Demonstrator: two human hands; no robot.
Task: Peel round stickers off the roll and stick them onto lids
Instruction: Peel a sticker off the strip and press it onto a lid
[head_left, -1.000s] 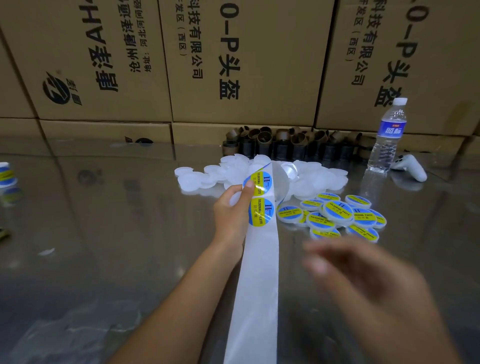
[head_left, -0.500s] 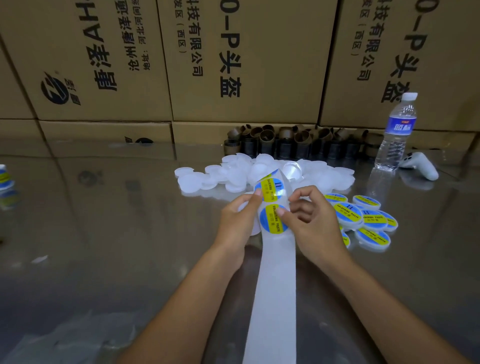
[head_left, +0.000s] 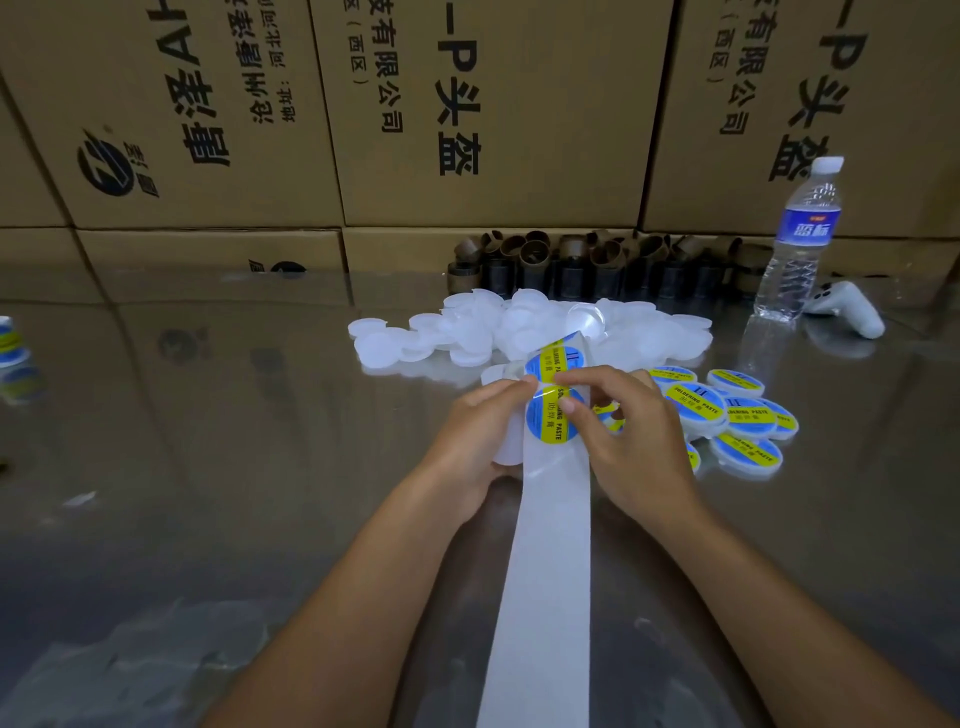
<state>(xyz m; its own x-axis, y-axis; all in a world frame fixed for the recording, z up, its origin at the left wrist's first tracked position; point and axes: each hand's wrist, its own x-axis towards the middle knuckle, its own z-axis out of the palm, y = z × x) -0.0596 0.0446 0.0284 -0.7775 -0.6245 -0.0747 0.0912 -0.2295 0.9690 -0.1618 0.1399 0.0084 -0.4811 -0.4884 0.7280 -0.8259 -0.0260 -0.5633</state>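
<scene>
Two rows of cardboard boxes stacked behind a glossy table. Left hand gripping the backing strip, right hand pinching its round sticker; bare lids beyond, labelled lids right.

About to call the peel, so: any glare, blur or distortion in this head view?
Head view: left hand, right hand and the sticker between them on the strip are sharp, print readable, slight sheen at its top edge; the glossy table mirrors the boxes; the plain lids look washed out; the wide lens slants box edges toward the frame sides.
</scene>
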